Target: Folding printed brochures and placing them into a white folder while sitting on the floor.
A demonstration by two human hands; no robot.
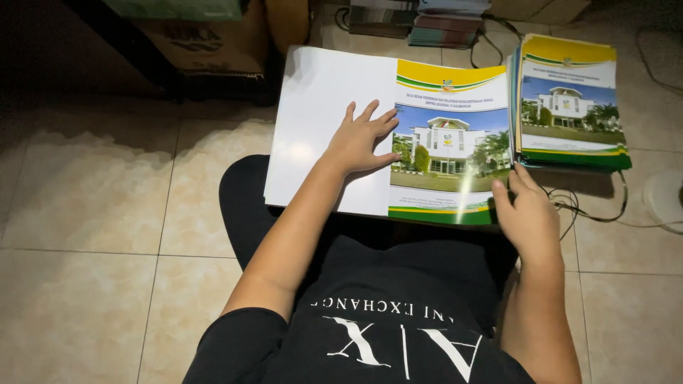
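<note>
Right now the cover sheet (388,135) lies crosswise ahead — left hand (359,142) flat, open on its middle, right hand (526,213) pinching its right edge.

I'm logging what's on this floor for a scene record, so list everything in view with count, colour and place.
open cover sheet: one, white left half, right half printed with a building photo and yellow-green bands, lying in front of the person
stack of printed covers: one pile, same yellow-green design, on the floor right of the open sheet
cable: one, dark, by the stack's lower edge
round object: one, white, far right edge, cut off
cardboard box: one, brown, top left
pile of books: one, dark and teal, top centre
tiled floor: beige
left hand: flat on the sheet's middle
right hand: at the sheet's lower right corner
</note>
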